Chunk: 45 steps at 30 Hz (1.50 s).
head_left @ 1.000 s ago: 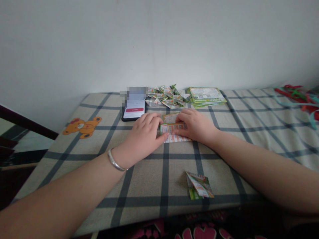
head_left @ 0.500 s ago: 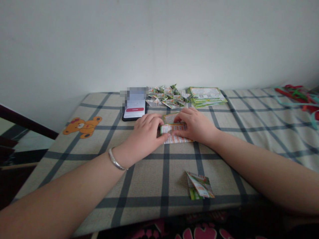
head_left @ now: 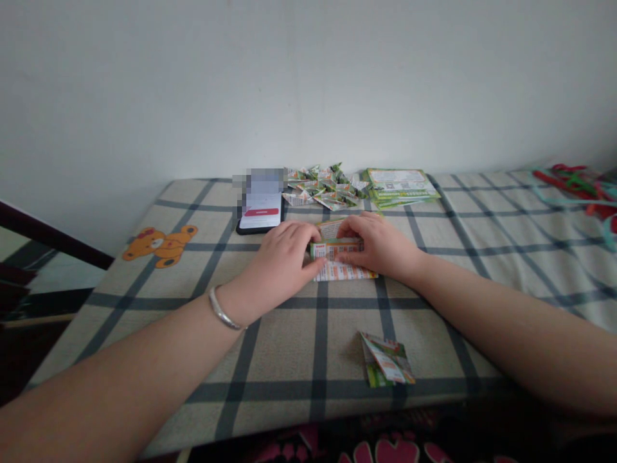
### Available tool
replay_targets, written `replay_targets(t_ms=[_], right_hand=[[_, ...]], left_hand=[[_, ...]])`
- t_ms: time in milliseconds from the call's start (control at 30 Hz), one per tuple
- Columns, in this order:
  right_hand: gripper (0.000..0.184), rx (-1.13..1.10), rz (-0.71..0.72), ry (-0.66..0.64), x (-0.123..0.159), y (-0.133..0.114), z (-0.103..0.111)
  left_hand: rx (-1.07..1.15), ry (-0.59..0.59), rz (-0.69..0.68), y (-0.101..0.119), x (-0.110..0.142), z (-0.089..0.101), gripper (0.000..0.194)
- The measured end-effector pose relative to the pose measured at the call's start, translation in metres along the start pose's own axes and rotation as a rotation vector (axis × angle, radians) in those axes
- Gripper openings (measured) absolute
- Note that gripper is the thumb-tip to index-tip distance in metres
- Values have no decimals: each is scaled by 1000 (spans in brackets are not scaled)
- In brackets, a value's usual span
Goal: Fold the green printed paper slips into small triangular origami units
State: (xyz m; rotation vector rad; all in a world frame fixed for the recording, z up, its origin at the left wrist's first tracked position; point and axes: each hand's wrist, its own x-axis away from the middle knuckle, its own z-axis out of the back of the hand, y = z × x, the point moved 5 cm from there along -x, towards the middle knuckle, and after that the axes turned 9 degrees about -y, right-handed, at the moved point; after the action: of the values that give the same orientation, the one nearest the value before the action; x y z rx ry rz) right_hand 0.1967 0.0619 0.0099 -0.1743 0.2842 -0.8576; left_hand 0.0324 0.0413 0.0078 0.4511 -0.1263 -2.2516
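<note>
A printed paper leaflet point(head_left: 344, 271), green, white and orange, lies partly folded over on the checked tablecloth. My left hand point(head_left: 289, 254) grips its left side, thumb on the printed face and fingers curled at the edge. On the right part, my right hand point(head_left: 378, 244) pinches the same leaflet, its thumb close to the left one. Parts of the sheet are hidden under both hands. Nearer to me lies a folded paper piece point(head_left: 387, 360) of the same print, apart from the hands.
Behind the hands are a phone point(head_left: 261, 215) with a lit screen, several folded paper pieces point(head_left: 330, 186) and a stack of leaflets point(head_left: 402, 186). Colourful ribbons point(head_left: 573, 183) lie far right. A bear picture point(head_left: 161, 245) is at left. The wall point(head_left: 308, 83) rises behind the table.
The leaflet's lower edge has shifted slightly towards me and to the right. My right hand has moved down a little; my left hand stays nearly in place.
</note>
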Motion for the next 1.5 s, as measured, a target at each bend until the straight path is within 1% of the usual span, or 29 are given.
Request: replay_targets(t_ms=[167, 333, 400, 533, 667, 867, 1000, 1167, 1267, 1400, 1500], right_hand=[[18, -67, -14, -34, 1, 0, 0], [17, -150, -56, -62, 4, -1, 0], [18, -152, -94, -28, 5, -1, 2], [22, -143, -152, 50, 8, 0, 6], [21, -159, -142, 98, 10, -2, 9], [18, -216, -136, 143, 11, -1, 10], [20, -291, -87, 153, 11, 0, 10], [22, -288, -60, 149, 11, 0, 12], [24, -310, -53, 157, 11, 0, 13], [28, -312, -96, 150, 12, 1, 13], [29, -284, -147, 171, 12, 3, 13]], left_hand=[[106, 39, 33, 0, -1, 3, 22], [199, 46, 38, -1, -1, 4, 31], [211, 36, 39, 0, -1, 5, 31], [286, -1, 35, 0, -3, 6, 25], [379, -13, 28, -1, -4, 7, 23], [492, -38, 106, -5, -2, 2, 24], [520, 9, 112, -8, -2, 2, 22], [529, 85, 141, -15, -2, 6, 20], [548, 116, 142, -16, -2, 9, 20], [533, 129, 127, -13, -2, 12, 20], [518, 137, 129, -12, -2, 12, 20]])
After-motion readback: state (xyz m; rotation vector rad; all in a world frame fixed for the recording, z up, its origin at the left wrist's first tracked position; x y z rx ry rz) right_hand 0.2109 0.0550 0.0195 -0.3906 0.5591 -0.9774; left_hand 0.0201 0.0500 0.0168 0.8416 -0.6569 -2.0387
